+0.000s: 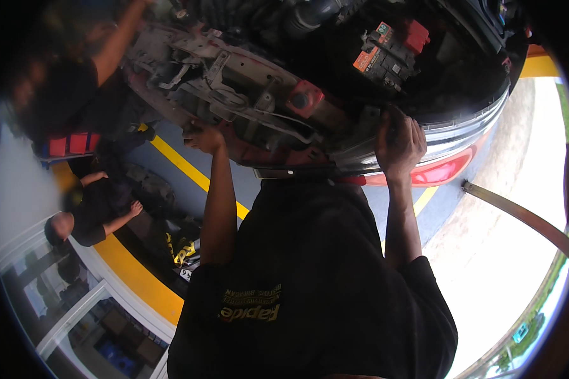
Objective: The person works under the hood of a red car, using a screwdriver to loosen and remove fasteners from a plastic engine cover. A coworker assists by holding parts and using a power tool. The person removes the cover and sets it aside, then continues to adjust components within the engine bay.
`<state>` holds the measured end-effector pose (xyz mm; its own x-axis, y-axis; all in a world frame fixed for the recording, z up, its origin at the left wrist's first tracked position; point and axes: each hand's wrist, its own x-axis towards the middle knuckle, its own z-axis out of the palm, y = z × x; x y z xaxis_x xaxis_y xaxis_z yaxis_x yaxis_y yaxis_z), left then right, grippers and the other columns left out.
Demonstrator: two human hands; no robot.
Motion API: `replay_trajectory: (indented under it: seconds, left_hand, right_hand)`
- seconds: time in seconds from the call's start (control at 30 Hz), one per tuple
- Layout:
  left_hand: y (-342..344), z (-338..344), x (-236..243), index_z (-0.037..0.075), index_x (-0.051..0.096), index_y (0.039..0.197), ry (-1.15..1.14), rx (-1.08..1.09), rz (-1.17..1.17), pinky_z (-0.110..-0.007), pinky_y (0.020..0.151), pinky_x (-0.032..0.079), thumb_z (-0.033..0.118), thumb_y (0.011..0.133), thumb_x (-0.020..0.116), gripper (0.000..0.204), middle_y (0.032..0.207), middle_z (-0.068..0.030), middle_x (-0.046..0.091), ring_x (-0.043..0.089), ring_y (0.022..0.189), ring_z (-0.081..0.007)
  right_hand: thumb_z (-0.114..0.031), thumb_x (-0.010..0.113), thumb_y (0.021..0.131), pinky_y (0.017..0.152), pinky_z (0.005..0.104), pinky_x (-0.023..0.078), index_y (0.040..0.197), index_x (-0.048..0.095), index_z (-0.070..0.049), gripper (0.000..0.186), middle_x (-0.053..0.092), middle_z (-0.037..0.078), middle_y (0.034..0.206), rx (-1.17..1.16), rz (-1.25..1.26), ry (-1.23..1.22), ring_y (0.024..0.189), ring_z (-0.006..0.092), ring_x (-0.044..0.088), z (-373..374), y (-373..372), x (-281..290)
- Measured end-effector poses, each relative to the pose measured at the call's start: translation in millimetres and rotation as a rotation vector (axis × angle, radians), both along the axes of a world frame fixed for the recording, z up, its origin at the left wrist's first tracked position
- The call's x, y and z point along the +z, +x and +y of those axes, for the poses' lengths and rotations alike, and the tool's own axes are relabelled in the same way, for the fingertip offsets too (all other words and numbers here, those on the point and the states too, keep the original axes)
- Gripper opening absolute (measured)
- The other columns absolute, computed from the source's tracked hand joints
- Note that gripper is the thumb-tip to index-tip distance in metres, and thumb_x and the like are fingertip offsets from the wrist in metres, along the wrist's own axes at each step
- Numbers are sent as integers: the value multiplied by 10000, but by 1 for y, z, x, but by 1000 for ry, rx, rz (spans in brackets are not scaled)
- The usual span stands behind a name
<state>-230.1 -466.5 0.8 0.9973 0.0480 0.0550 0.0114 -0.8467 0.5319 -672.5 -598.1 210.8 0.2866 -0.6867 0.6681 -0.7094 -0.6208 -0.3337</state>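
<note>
My left hand (203,136) grips the lower edge of a car's stripped front frame (246,104), fingers curled around the metal left of centre. My right hand (399,142) is closed over the upper edge of the front panel (351,151), near a silver trim strip (461,126); its fingertips are partly in shadow. Between and above my hands are brackets and a red block (305,95) with a dark round middle. A battery (385,60) with an orange label and red terminal cover sits in the dark engine bay. A glossy red piece (442,167) lies beyond my right forearm.
A co-worker's arm (114,47) reaches to the car at upper left. Another person (91,224) is low at left, near red bins (69,144) and dark parts (158,202). Yellow lines (177,161) mark the grey floor. A metal bar (518,215) crosses the right side.
</note>
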Motion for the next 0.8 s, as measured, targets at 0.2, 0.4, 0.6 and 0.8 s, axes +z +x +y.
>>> replay_trajectory:
  seconds: [0.2, 0.4, 0.6, 0.8]
  left_hand:
    - [0, -2, 1, -127, 417, 1498, -3, 12, -10, -643, 1031, 564, 552, 1175, 426, 751, 1397, -351, 506, 617, 1266, -534]
    - [-5, -4, 6, -101, 428, 1493, -62, 42, -39, -640, 1006, 565, 555, 1169, 426, 731, 1397, -335, 519, 601, 1283, -537]
    - [-10, -5, 18, -104, 418, 1516, -80, 53, 13, -639, 1037, 547, 530, 1178, 421, 719, 1415, -326, 514, 578, 1313, -531]
    - [-12, -5, 20, -101, 433, 1521, -166, 71, 1, -634, 1091, 512, 518, 1159, 447, 718, 1442, -342, 510, 551, 1338, -546]
  right_hand:
    - [-88, 781, 977, 694, 389, 494, 1211, 791, -117, 236, 768, 42, 906, -6, 33, 1, 783, 238, 729, -1, 1, -2]
    - [-102, 760, 1017, 720, 412, 510, 1221, 787, -106, 205, 775, 51, 941, -26, 67, -15, 815, 255, 738, -1, 3, -4]
    - [-107, 748, 1037, 796, 443, 556, 1210, 779, -78, 177, 807, 89, 1047, -11, 74, -20, 880, 308, 757, 0, 4, -4]
    - [-110, 729, 1054, 788, 456, 562, 1206, 779, -91, 162, 778, 94, 978, -57, 87, 11, 878, 325, 753, 1, 7, -2]
